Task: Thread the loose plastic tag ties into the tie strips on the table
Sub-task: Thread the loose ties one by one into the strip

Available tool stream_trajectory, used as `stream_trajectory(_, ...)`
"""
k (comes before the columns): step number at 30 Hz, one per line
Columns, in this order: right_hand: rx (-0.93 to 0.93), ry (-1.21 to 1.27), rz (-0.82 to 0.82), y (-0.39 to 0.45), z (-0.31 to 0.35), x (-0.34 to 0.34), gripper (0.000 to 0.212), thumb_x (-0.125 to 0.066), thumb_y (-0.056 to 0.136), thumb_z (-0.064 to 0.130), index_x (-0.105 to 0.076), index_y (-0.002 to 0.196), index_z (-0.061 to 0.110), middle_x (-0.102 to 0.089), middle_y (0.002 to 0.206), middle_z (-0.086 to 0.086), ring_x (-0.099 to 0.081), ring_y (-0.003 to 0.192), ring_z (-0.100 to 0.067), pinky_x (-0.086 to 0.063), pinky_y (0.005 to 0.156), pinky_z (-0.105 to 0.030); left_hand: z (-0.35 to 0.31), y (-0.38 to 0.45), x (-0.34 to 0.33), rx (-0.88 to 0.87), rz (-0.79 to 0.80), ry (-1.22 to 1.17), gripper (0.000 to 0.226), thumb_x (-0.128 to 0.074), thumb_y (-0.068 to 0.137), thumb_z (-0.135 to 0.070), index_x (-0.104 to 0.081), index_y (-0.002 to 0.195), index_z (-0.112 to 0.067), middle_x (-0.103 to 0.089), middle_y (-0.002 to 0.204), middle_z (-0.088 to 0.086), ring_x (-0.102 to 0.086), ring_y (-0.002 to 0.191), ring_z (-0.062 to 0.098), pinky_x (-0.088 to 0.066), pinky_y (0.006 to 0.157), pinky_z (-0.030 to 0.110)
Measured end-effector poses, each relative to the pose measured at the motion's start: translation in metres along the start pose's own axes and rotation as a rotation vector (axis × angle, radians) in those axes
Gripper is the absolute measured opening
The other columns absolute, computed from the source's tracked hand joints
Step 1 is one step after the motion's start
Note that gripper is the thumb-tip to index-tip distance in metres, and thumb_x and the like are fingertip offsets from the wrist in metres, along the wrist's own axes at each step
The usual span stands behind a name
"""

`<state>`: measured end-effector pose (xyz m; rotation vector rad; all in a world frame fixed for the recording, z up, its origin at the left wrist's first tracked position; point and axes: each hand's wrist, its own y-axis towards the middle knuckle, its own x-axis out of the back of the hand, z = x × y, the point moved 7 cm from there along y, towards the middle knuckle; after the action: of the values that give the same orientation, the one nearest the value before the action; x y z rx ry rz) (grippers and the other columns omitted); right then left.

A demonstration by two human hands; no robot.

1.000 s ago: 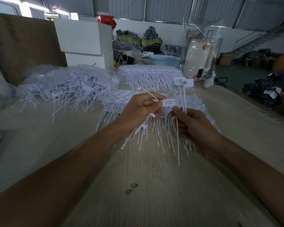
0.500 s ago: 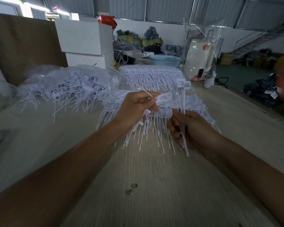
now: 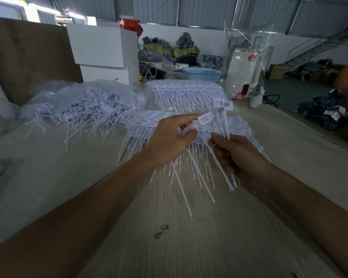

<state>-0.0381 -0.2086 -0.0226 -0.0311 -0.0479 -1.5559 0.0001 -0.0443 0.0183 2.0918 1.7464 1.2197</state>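
1. Left hand [image 3: 169, 137], frame centre: fingers curled, pinching one tag tie [image 3: 204, 119] by its flat head; stem trails down toward lower centre. Risk: the thin stem flexes and misses its slot
2. Right hand [image 3: 237, 155], right of centre: fingers clenched round a bundle of loose ties [image 3: 222, 133], heads up. Risk: grip slackens, ties fan out and drop
3. Tie strips [image 3: 237, 127], stacked on the table [image 3: 209, 247] behind both hands. Risk: hanging stems snag the held tie
4. Bagged loose ties [image 3: 83, 109], upper left: tangling likely on the next pick
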Motion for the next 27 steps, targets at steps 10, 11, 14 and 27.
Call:
stream_trajectory(10, 0.078, -0.08, -0.047, -0.001, 0.008, 0.003, 0.033, -0.062, 0.096, 0.04, -0.063, 0.073, 0.016, -0.032, 0.05, 0.004, -0.026, 0.041, -0.009, -0.022, 0.038, -0.02, -0.007, -0.003, -0.007, -0.038, 0.033, -0.059, 0.046, -0.086, 0.076, -0.022, -0.045, 0.097, -0.025, -0.074, 0.08, -0.01, -0.061, 0.057, 0.002, -0.046, 0.053, 0.018)
stream_trajectory(11, 0.091, -0.133, -0.025, -0.003, 0.008, 0.0, 0.034, -0.063, 0.095, 0.04, -0.06, 0.07, 0.018, -0.033, 0.05, 0.003, -0.027, 0.041, -0.009, -0.023, 0.039, -0.02, -0.009, -0.003, -0.009, -0.049, 0.047, -0.062, 0.046, -0.087, 0.075, -0.023, -0.045, 0.095, -0.023, -0.075, 0.08, -0.006, -0.06, 0.056, 0.001, -0.045, 0.052, 0.017)
stream_trajectory(14, 0.125, -0.2, -0.038, -0.004, 0.011, 0.001, 0.03, -0.063, 0.097, 0.032, -0.064, 0.072, 0.016, -0.037, 0.048, 0.002, -0.029, 0.041, -0.009, -0.023, 0.04, -0.021, -0.011, -0.005, -0.013, -0.053, 0.116, -0.07, 0.037, -0.082, 0.081, -0.022, -0.048, 0.097, -0.018, -0.075, 0.087, -0.005, -0.064, 0.063, 0.003, -0.051, 0.059, 0.02)
stream_trajectory(27, 0.044, -0.059, -0.091, 0.002, 0.005, 0.009, 0.03, -0.062, 0.097, 0.036, -0.068, 0.072, 0.019, -0.038, 0.056, 0.002, -0.036, 0.048, -0.013, -0.025, 0.048, -0.027, -0.001, -0.006, -0.016, -0.144, 0.139, 0.274, 0.026, -0.07, 0.091, -0.024, -0.062, 0.115, -0.016, -0.07, 0.101, 0.005, -0.066, 0.09, 0.02, -0.055, 0.078, 0.04)
